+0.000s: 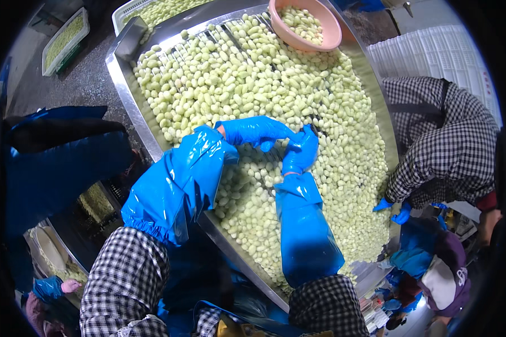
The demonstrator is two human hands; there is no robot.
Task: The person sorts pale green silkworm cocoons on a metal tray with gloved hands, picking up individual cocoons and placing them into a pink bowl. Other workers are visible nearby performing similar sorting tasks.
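Many pale green, oval, grape-like fruits lie spread over a slatted metal sorting table with raised rims. Both hands wear blue gloves, with blue sleeve covers over checked sleeves. My left hand reaches over the fruits from the left, its fingertips meeting my right hand. My right hand is bent at the fingers, close above the fruits, beside a small dark gap in the layer. Whether either hand holds a fruit is hidden by the fingers.
A pink plastic bowl of fruits stands at the table's far end. Beyond the rim are white crates of fruit. A co-worker in a checked top leans at the right edge, blue gloves near the fruits. More people are at lower right and lower left.
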